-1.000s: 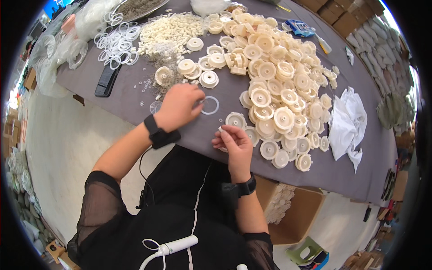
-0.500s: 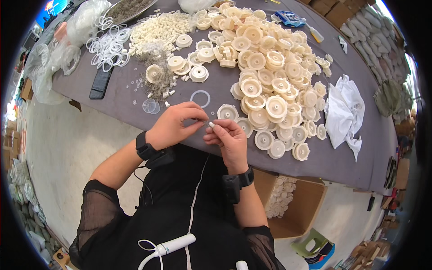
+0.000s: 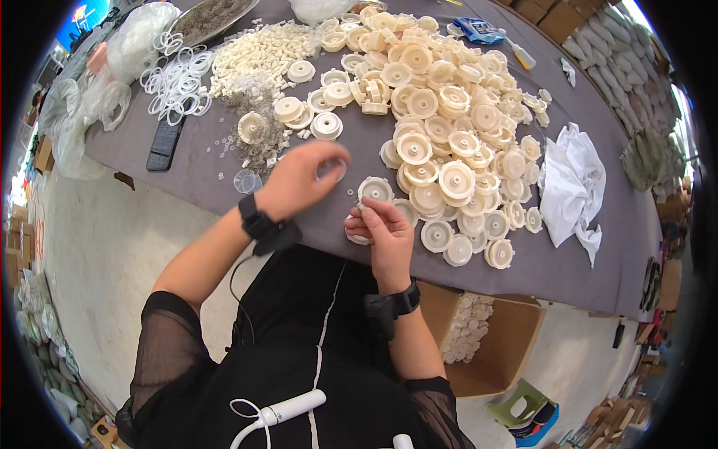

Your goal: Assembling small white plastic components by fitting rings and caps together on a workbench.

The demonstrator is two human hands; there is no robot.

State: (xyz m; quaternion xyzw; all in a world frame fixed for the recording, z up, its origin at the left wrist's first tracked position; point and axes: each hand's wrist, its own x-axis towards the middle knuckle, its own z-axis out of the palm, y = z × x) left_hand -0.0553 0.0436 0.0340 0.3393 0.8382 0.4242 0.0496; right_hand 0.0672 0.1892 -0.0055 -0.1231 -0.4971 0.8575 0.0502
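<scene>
My left hand reaches out over the table, slightly blurred, its thumb and fingers curved apart around a translucent ring that they partly cover. My right hand pinches a small white plug between thumb and forefinger, mostly hidden by the fingertips. Just below those fingers shows the edge of a pale round cap; I cannot tell if it touches the hand. Next to the right hand, a cream round cap lies hollow side up, at the near edge of a large heap of such caps.
Small white plugs are piled at the back, beside tiny clear rings. White rings, a black phone and a clear cup lie left. A white cloth lies right. Below stands a cardboard box.
My left hand has left the plug and moved forward to the translucent ring, its fingers spreading. My right hand stays nearly in place with the plug. A pale cap edge now shows below it.
</scene>
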